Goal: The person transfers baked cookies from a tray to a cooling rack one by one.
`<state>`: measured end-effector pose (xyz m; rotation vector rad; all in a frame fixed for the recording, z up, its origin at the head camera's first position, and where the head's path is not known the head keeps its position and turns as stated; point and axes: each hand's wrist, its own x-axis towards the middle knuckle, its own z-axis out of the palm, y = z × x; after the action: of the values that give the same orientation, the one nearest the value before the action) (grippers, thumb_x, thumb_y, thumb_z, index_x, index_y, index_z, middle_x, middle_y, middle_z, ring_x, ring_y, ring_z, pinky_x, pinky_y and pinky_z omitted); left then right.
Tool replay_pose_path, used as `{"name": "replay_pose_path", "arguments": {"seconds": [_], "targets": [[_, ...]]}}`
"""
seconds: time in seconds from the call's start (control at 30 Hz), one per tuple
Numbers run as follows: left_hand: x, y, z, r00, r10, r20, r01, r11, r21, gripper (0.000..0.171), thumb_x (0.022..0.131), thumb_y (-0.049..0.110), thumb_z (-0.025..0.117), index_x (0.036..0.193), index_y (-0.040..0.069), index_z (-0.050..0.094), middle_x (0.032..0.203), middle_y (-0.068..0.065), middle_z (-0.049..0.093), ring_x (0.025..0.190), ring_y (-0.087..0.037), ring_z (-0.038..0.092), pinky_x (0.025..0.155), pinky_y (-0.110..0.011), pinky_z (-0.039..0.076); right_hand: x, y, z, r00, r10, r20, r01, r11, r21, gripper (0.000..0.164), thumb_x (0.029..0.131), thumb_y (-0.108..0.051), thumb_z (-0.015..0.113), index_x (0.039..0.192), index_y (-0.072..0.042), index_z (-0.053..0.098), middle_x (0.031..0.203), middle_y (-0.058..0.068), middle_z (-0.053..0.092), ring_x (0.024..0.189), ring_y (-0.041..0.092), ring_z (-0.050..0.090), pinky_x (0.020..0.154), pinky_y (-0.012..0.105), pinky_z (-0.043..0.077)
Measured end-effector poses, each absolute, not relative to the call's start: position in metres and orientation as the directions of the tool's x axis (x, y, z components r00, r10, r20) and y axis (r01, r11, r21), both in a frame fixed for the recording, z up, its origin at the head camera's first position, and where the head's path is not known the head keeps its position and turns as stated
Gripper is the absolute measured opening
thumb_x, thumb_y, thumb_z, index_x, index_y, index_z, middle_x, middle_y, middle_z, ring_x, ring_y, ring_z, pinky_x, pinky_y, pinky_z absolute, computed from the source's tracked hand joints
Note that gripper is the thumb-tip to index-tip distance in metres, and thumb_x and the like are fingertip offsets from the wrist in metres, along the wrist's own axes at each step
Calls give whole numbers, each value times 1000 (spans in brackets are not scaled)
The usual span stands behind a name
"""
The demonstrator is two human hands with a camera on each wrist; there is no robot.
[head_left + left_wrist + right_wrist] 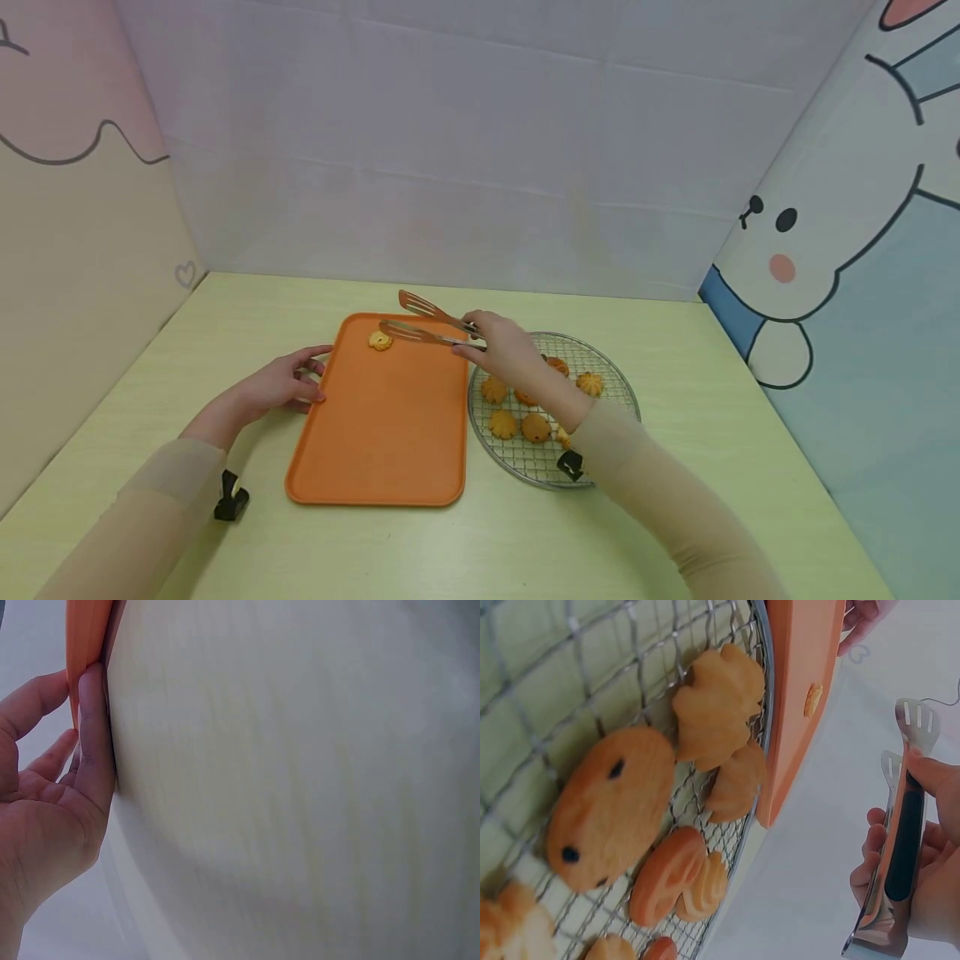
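Note:
My left hand (281,382) grips the left rim of an orange tray (382,425); in the left wrist view, fingers (94,742) lie against its edge (86,634). My right hand (506,350) holds metal serving tongs (431,333) by their dark grips (906,840). The slotted tong ends stand apart above the tray's far part, with nothing between them. One ring-shaped cookie (380,340) lies near the tray's far left corner. Several cookies (503,424) rest on a round wire rack (517,462) right of the tray, partly hidden beneath my right arm.
The pale wooden table (360,550) extends around the tray and rack. A white cloth backdrop (450,167) rises behind it, and cartoon-printed panels (847,275) stand at both sides. Black clips (231,497) show at both of my wrists.

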<state>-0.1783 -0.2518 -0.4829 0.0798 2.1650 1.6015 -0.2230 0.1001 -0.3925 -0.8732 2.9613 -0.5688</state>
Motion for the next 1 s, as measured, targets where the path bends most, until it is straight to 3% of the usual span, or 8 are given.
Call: {"name": "replay_pose_path", "arguments": {"seconds": [0.17, 0.7, 1.0], "targets": [[-178, -251, -482, -900, 309, -308, -208, 318, 925, 83, 84, 1, 66, 150, 6, 16, 121, -18, 34, 83, -17, 54, 70, -34, 56, -231, 87, -398, -850, -524, 50, -509, 795, -329, 56, 88, -47, 60, 131, -13, 53, 115, 5, 62, 95, 19, 61, 70, 33, 52], [-179, -251, -482, -897, 310, -316, -214, 320, 923, 85, 83, 1, 67, 150, 7, 16, 118, -16, 33, 80, -16, 54, 68, -33, 55, -245, 61, -414, -849, -520, -93, -477, 831, -286, 48, 89, -40, 63, 127, -12, 54, 123, 3, 60, 103, 19, 61, 78, 34, 53], [-181, -252, -483, -895, 314, -315, -213, 320, 923, 86, 82, 2, 67, 150, 7, 15, 118, -16, 33, 80, -16, 54, 68, -33, 55, -252, 51, -422, -865, -485, -131, -443, 860, -254, 50, 88, -43, 63, 126, -12, 54, 120, 3, 61, 94, 17, 63, 72, 31, 53]]}}
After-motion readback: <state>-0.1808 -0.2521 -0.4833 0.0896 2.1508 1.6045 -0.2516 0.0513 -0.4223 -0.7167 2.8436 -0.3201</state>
